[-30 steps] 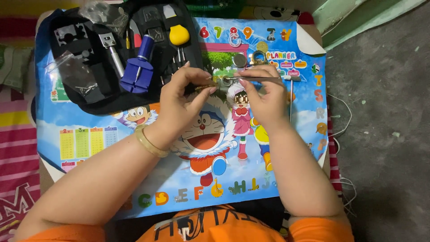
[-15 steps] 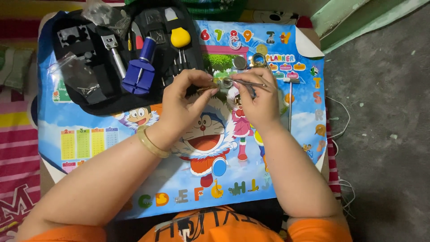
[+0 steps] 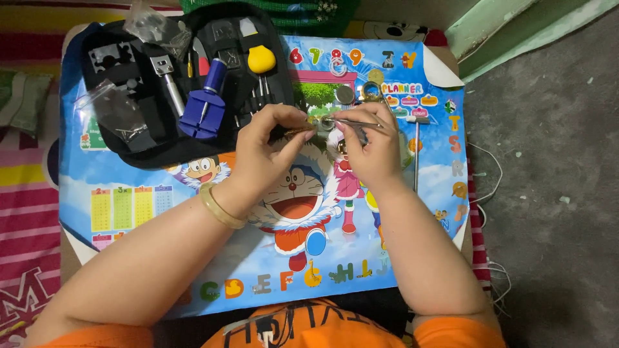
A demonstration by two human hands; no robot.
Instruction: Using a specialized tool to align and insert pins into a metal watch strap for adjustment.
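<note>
The left hand (image 3: 267, 145) is pinching a small round metal watch part (image 3: 320, 122) above the cartoon-printed blue table (image 3: 129, 187); the right hand (image 3: 371, 145) is gripping thin metal tweezers (image 3: 351, 122) at it. Keeping both wrists braced and the tips light should prevent slipping.

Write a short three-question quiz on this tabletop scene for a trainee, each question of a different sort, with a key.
1. True or false: the left hand and the right hand meet over the cartoon table mat.
2. Which tool does the right hand hold? A) slim metal tweezers B) a pair of scissors C) a paintbrush
3. Fill in: the blue tool lies on the open black ____.

Key: 1 true; 2 A; 3 tool case. The small part pinched between the fingers is too small to tell.
</note>
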